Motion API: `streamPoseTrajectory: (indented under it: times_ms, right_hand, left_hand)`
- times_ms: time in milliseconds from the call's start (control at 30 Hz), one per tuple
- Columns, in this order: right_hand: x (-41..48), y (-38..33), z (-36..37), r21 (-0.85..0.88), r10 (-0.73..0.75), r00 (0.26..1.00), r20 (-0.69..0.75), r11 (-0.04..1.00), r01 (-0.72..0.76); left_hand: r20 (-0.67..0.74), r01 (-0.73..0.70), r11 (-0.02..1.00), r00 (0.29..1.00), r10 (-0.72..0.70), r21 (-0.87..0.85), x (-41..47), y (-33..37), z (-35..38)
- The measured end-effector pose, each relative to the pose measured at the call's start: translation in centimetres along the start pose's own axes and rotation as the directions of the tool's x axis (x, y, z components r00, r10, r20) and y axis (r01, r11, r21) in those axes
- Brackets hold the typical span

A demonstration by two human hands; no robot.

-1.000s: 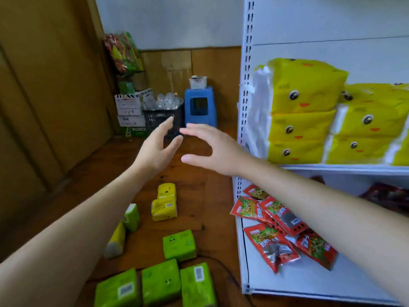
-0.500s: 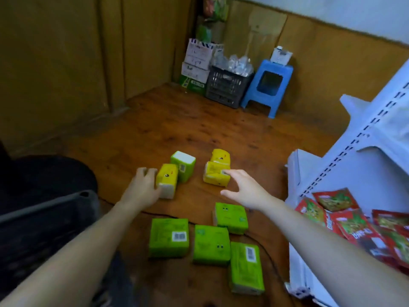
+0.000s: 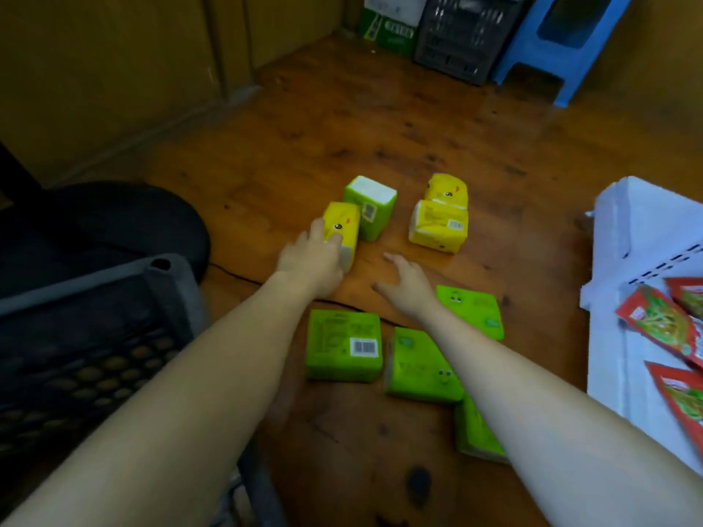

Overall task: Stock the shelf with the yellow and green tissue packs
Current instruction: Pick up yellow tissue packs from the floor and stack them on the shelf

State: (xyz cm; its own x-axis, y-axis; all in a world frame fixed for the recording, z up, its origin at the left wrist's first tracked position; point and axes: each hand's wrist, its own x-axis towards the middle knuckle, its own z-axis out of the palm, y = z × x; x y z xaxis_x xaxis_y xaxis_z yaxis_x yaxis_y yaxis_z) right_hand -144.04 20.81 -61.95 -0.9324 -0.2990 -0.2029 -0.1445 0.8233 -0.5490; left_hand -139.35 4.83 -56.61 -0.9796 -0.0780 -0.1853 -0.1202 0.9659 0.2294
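Tissue packs, eight in all, sit scattered on a wooden floor (image 3: 380,127), seen from above. Nearest the left hand (image 3: 310,260) stands one yellow pack (image 3: 344,222), printed with a small cartoon face, with a white end toward the wrist. The left hand's grip is closed on it, fingers curled over its top edge. Whether it has left the floor cannot be told. An upright green pack (image 3: 371,207) touches it from behind. To the right, apart from both hands, a yellow pair (image 3: 437,226) sits with one pack leaning on the other. Closer to the viewer, four flat green packs (image 3: 342,344) form a loose cluster, one showing a barcode.

A second ago both hands were raised, empty, beside a shelf level already filled with yellow packs. Since then the view has dropped to the floor and the left hand has settled onto its pack. The right hand (image 3: 407,287), which touched the yellow pair half a second ago, has drawn back. Its grip is open, fingers spread, holding nothing, between that pair and the green cluster. This looks like the start of another pickup, with much stock left to move.

The white shelf (image 3: 639,230) stands at the right edge, with red snack packets (image 3: 654,321) on its lowest level.
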Motion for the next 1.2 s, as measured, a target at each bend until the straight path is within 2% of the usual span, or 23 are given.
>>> streamPoseTrajectory:
  times_ms: [167,267,400,700,800,900,1033,1200]
  right_hand:
    - [4.2,-1.6,0.9,-0.068,-0.060,0.998,0.004,0.996,0.060]
    - [6.8,-2.7,2.1,-0.093,-0.071,0.997,-0.013,0.993,0.069]
    - [8.5,-4.2,4.2,-0.047,-0.024,0.998,-0.052,0.999,0.022]
    - [5.9,-3.5,4.9,0.077,0.094,0.970,-0.223,0.994,-0.079]
    - [4.2,-2.6,4.9,0.056,0.143,0.975,-0.170,0.989,-0.136]
    - [3.3,-2.0,4.4,0.047,0.041,0.996,-0.077,0.998,-0.037]
    - [3.6,-0.8,2.9,0.078,-0.046,0.983,-0.177,0.995,0.061]
    - [4.0,1.3,3.0,-0.010,0.029,0.988,-0.152,0.999,-0.031]
  left_hand:
    - [0.046,-0.034,0.986,0.999,0.027,0.162,0.3,0.1,0.0]
    - [0.054,-0.031,0.986,0.998,0.022,0.161,0.6,0.0,0.0]
    - [0.040,-0.022,0.984,0.999,0.015,0.178,0.7,-0.2,0.1]
    - [0.147,-0.028,0.969,0.989,-0.009,0.244,0.6,-0.3,0.1]
    - [0.186,-0.021,0.962,0.982,-0.031,0.271,0.5,-0.4,0.2]
    - [0.238,-0.015,0.953,0.969,-0.061,0.304,0.4,-0.5,0.4]
    - [0.280,-0.045,0.930,0.958,-0.063,0.364,0.2,-0.6,0.8]
    - [0.308,-0.091,0.911,0.950,-0.041,0.402,0.2,-0.7,1.0]
